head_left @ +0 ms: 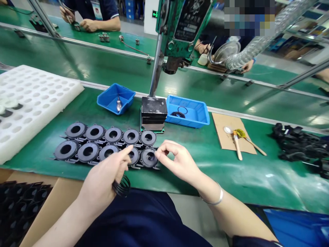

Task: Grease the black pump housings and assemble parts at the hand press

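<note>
Two rows of round black speaker frames (108,142) lie on the green table in front of me. My left hand (105,180) is closed around a small bundle of thin black rings (122,187), its thumb reaching toward the near row. My right hand (177,159) hovers just right of the nearest frame (148,157), thumb and forefinger curled into a pinch; what they hold, if anything, is too small to make out. A silver bangle sits on my right wrist.
A white foam tray (38,96) lies at the left. Two blue bins (115,97) (189,109) flank a black block (153,111) under a green press (180,31). Brushes rest on cardboard (232,137). Black parts (300,144) are piled at the right. Other people work across the far belt.
</note>
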Available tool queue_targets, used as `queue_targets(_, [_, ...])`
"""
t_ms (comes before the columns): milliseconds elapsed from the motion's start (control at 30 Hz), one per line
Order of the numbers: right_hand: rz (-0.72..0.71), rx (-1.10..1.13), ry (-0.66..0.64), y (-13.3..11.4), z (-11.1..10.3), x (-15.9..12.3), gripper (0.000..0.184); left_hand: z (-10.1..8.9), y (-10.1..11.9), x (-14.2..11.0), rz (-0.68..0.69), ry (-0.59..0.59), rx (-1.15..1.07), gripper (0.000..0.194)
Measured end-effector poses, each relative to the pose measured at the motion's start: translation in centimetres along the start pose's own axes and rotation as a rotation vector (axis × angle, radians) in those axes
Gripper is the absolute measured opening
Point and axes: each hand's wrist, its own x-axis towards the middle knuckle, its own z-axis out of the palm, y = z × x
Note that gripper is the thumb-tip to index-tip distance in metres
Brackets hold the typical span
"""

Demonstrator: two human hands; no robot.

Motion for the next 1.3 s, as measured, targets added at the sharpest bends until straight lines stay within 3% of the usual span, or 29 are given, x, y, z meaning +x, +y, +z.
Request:
queue_targets(100, [0.035,-0.101,0.009,0.8,0.1,0.4,0.019,0.2,-1.0,-0.4,0.113,0.034,0.061,0.038])
queue_targets(267, [0.038,-0.168,0.006,1.2,0.3,0.5,0.017,2.1,-0.8,-0.6,0.389,-0.149,0.115,0.047])
queue_targets(433, [-0.057,-0.321,0.018,1.6,0.1,0.5,0.015,2.8,-0.5,-0.4,0.485,-0.211,0.179,0.05])
queue_targets(500, [-0.198,-0.405,0.012,1.7,-0.2,0.5,0.01,2.7,-0.6,-0.3,0.498,-0.225,0.209,0.051])
queue_targets(600, [-0.419,-0.559,-0.109,1.7,-1.0,0.8,0.027,2.4,-0.7,-0.2,0.513,-0.241,0.22,0.051])
queue_targets(867, [-0.714,-0.828,-0.281,0.9,-2.9,3.2,0.024,1.6,-0.3,-0.4,0.438,-0.377,0.249,0.064])
queue_targets(1000, [-0.905,-0.912,-0.41,0.8,-4.1,3.8,0.023,1.5,-0.2,-0.6,0.422,-0.379,0.227,0.065])
queue_targets(1200, [-0.951,-0.854,-0.498,1.0,-5.0,3.4,0.019,1.9,-0.2,-0.9,0.4,-0.334,0.191,0.064])
queue_targets(1300, [-0.917,-0.852,-0.459,1.4,-4.8,2.8,0.015,2.0,0.0,-1.1,0.386,-0.328,0.178,0.064])
